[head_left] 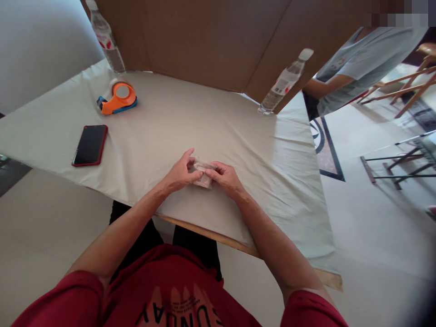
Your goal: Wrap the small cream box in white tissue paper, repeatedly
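Observation:
Between my two hands is a small, pale, box-like packet (204, 182), low over the cloth near the front of the table. My left hand (181, 172) grips its left side, thumb on the near face and index finger raised along the far edge. On the right side, my right hand (225, 177) pinches the same packet, with its thumb across the top and the other fingers curled behind. Fingers cover much of the packet, and its markings are too small to read.
A phone with a red case (90, 145) and an orange tape dispenser (121, 97) lie at the left. Water bottles (106, 38) (284, 84) stand against a tall cardboard panel (204, 41). Beyond the table's right side is a person in a grey shirt (364, 63).

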Action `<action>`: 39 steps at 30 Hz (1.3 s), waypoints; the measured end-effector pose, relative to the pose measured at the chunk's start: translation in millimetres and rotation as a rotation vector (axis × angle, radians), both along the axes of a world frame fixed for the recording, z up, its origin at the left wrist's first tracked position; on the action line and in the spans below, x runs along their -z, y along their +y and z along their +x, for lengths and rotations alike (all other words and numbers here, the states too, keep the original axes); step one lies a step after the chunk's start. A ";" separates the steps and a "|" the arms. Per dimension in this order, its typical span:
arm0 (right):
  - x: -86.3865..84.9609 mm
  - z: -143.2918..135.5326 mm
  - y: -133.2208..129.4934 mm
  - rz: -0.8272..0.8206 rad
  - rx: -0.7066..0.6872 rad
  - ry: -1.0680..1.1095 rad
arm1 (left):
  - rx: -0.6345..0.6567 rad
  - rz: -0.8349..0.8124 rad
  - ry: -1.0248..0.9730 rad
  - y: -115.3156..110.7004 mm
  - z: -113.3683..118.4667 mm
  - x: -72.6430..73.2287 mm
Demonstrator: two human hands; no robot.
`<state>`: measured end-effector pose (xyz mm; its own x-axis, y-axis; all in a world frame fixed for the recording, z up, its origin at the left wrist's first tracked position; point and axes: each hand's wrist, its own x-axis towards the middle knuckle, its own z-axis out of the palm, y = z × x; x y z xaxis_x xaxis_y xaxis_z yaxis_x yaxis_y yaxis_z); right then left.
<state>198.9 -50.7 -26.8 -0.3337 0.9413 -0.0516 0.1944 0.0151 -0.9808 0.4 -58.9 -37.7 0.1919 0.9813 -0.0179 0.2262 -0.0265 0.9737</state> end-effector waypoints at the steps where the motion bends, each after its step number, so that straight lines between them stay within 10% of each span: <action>1: 0.5 0.2 0.0 0.002 0.008 -0.005 | 0.027 -0.026 -0.047 1.1 1.9 0.2; 11: 16.7 -1.7 -1.1 0.070 0.148 0.030 | 0.032 -0.074 -0.311 2.0 13.2 4.7; 39: -21.9 -8.7 29.1 0.067 0.035 -0.112 | 0.069 -0.018 -0.288 2.2 11.5 6.9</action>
<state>190.2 -21.6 -4.9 -0.2962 0.9549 -0.0232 0.3039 0.0711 -0.9501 12.0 -56.7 -44.6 0.2576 0.9658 0.0293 -0.0616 -0.0138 0.9980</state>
